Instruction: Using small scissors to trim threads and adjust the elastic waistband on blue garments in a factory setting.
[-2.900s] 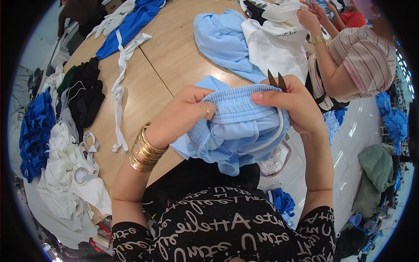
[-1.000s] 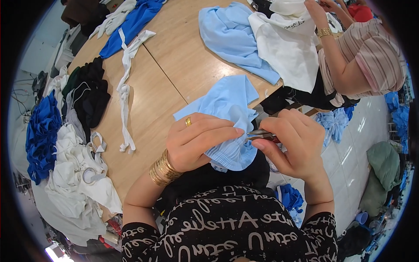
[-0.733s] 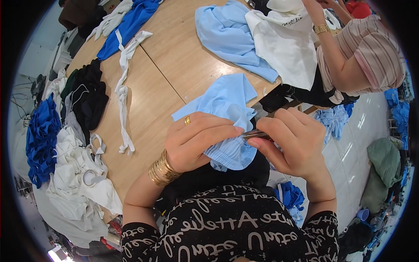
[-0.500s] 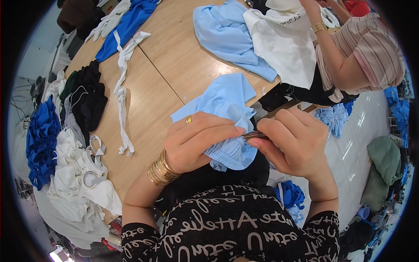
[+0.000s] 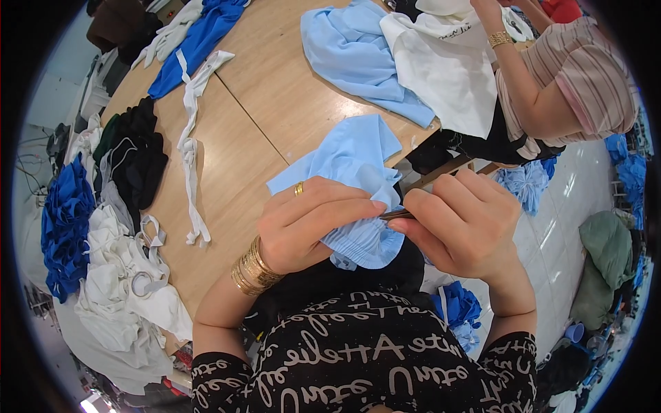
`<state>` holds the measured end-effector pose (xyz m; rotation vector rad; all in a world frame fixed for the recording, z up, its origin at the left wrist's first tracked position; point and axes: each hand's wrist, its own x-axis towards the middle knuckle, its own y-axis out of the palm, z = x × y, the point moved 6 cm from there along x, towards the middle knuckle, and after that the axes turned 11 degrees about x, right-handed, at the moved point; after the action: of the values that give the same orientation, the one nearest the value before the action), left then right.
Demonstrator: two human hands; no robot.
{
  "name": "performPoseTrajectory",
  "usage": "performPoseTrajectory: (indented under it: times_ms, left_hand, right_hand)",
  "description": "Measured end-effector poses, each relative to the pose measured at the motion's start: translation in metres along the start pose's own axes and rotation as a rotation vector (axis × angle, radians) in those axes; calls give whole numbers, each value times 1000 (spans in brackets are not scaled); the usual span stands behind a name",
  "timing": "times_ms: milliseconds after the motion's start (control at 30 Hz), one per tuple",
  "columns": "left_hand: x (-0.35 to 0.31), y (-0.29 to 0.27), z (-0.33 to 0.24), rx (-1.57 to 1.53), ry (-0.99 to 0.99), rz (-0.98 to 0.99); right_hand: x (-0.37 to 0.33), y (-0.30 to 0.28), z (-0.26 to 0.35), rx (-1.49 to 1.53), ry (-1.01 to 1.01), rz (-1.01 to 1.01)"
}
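Note:
A light blue garment piece (image 5: 354,148) with a gathered, ruffled band lies partly on the table edge and hangs toward my lap. My left hand (image 5: 303,220) is closed on it, thumb and fingers pinching the fabric near the ruffle. In my right hand (image 5: 461,224) is a small dark metal tool, thread snips or tweezers by its look (image 5: 396,215), held between thumb and fingers. Its tip meets the cloth right beside my left fingertips. The rest of the tool is hidden inside my right fist.
The wooden table (image 5: 241,165) bears a white fabric strip (image 5: 189,138), a light blue cloth (image 5: 351,55) and a white cloth (image 5: 441,69). White garments (image 5: 117,268) and dark blue ruffled fabric (image 5: 65,220) are heaped at left. A co-worker's arm (image 5: 527,89) is at far right.
My right hand has shifted very slightly to the right, the tool tip still at the cloth. My left hand keeps its pinch on the garment.

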<state>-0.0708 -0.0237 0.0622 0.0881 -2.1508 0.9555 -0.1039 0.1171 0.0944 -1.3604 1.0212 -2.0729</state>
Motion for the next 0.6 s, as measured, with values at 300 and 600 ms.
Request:
performPoseTrajectory:
  times_ms: [300,600]
  left_hand:
    - [-1,2,1,-43,-4,1]
    - [-2,3,1,-123,-26,10]
  right_hand:
    - [-2,0,-3,129,-28,5]
    - [-2,4,-7,176,-61,10]
